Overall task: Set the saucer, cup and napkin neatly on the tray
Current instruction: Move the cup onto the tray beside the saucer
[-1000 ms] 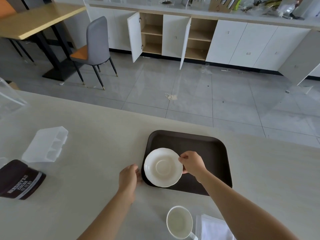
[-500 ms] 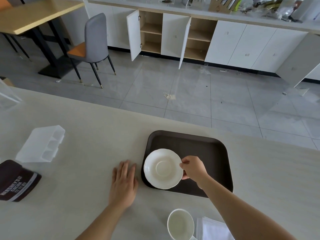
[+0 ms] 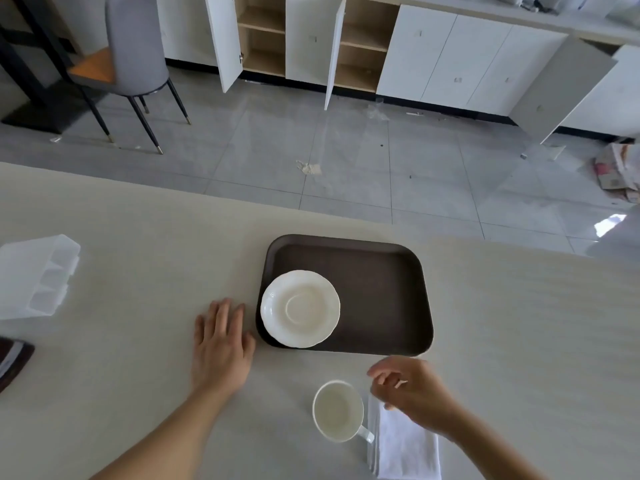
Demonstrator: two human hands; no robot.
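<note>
Hands [image 3: 221,344] empty, cup [image 3: 337,410] beside napkin [image 3: 405,445]

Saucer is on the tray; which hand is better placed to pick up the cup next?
Right. The right hand hovers open beside the cup, near its handle; the left hand lies flat on the table, farther away.

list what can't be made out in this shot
- Folded white cloth napkin, head view: its top is covered by the right hand, its bottom cut by the frame edge.
- Right hand: motion-blurred, finger pose unclear.
- Dark brown packet: cut off at the left edge, label unreadable.
</note>
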